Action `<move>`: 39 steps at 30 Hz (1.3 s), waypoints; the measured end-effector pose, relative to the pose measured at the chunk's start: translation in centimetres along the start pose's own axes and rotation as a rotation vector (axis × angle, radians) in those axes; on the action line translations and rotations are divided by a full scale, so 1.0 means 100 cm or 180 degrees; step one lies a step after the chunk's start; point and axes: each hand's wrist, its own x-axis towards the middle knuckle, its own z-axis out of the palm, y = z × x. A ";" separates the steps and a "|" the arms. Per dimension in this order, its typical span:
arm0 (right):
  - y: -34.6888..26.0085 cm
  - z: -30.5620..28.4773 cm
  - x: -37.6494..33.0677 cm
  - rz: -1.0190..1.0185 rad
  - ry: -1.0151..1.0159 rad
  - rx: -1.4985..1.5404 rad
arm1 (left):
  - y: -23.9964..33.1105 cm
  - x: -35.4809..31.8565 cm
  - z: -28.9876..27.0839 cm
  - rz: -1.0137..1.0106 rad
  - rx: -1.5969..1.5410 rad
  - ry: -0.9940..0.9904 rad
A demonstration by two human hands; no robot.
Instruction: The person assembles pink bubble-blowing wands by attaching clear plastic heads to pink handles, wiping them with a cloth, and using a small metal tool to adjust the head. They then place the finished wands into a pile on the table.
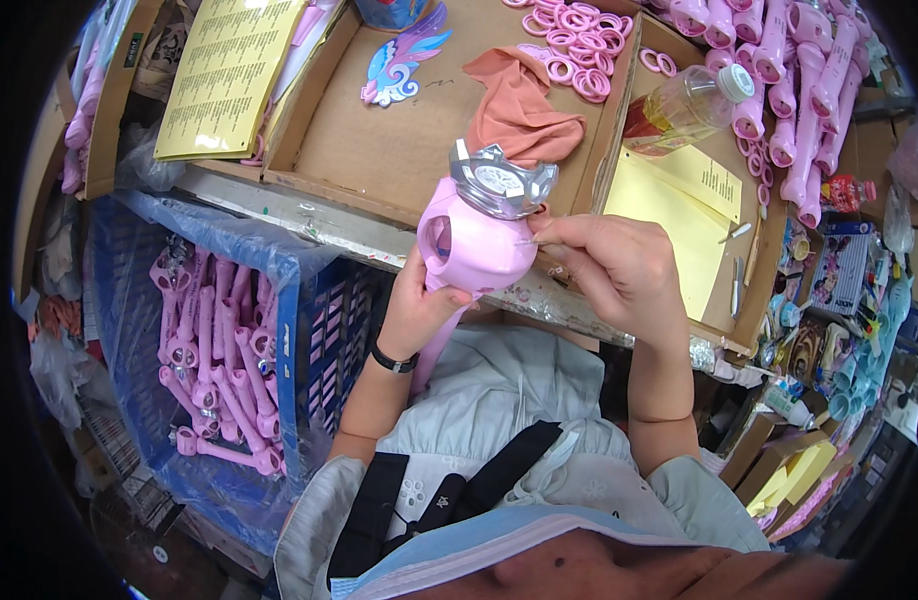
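Note:
My left hand (417, 308) is wrapped round a pink plastic toy wand (489, 250). Its rounded head has an oval opening on the left side, and its handle runs down toward my lap. A shiny silver crown-shaped piece (501, 183) sits at the top of the wand's head. At the head's right side my right hand (624, 270) is closed, thumb and forefinger pinched together. What those fingertips hold, if anything, is too small to make out. Just beyond the crown lies a crumpled orange cloth (524, 105) in a cardboard tray (329, 140).
Pink rings (579, 45) and a blue-purple cutout (404, 60) lie in the tray. A bottle (689, 105) of yellowish liquid stands right, by yellow sheets (669, 225) and a small knife-like tool (738, 285). A blue crate (289, 350) at left holds several wands. More pink parts (804, 90) are heaped far right.

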 end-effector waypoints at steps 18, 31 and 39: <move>0.001 0.001 -0.001 -0.0109 0.0041 -0.0120 | 0.000 0.000 -0.002 -0.0089 -0.0070 -0.0081; -0.006 0.004 0.000 0.0026 0.0090 -0.0123 | 0.000 0.000 -0.002 -0.0114 -0.0057 -0.0015; 0.023 -0.023 -0.042 0.1346 0.1592 0.1303 | -0.002 0.001 -0.008 -0.0042 0.0110 0.0025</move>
